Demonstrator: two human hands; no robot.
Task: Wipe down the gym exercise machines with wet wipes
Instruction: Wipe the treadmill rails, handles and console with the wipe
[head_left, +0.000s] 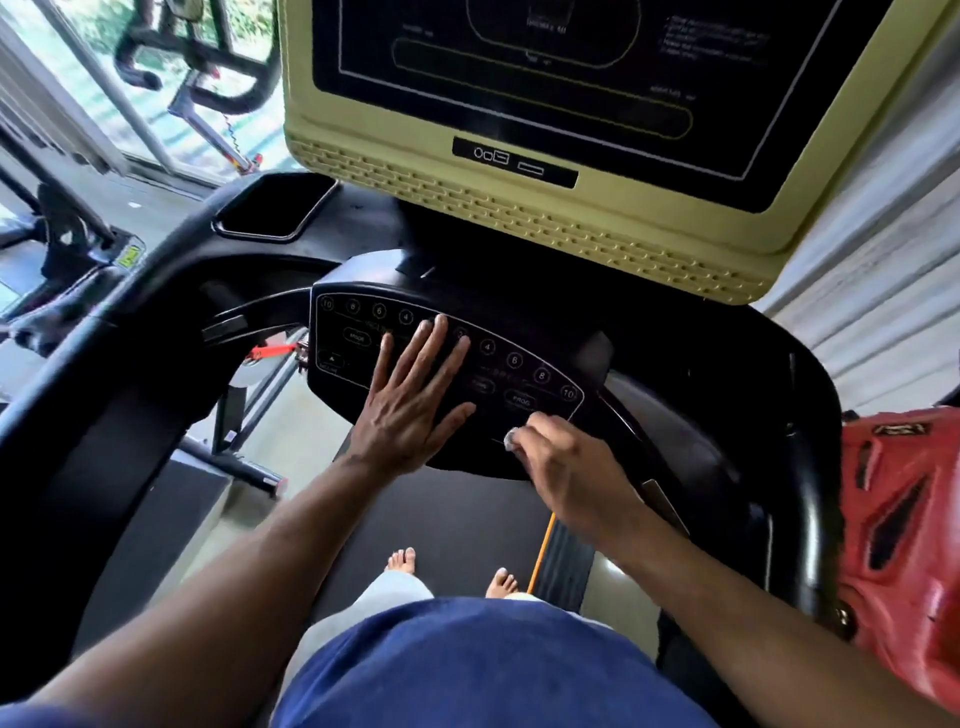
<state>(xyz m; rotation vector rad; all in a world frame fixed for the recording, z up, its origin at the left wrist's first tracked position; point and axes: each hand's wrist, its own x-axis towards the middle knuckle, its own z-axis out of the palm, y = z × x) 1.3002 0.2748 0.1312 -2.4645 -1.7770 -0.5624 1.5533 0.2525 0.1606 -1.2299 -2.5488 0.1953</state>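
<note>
I stand on a treadmill, facing its black control panel (524, 364) with numbered buttons. My left hand (415, 395) lies flat on the middle of the panel, fingers straight and spread. My right hand (561, 462) is curled at the panel's lower right edge and pinches a small crumpled white wet wipe (510, 439) against the surface. Above the panel rises the display screen (545, 78) in a pale yellow frame.
Black handrails (104, 374) curve round both sides. A cup holder (275, 208) sits at the upper left. A red bag (904, 519) hangs at the right. The dark belt (457, 519) and my bare feet lie below. Another exercise machine (197, 67) stands by the window, far left.
</note>
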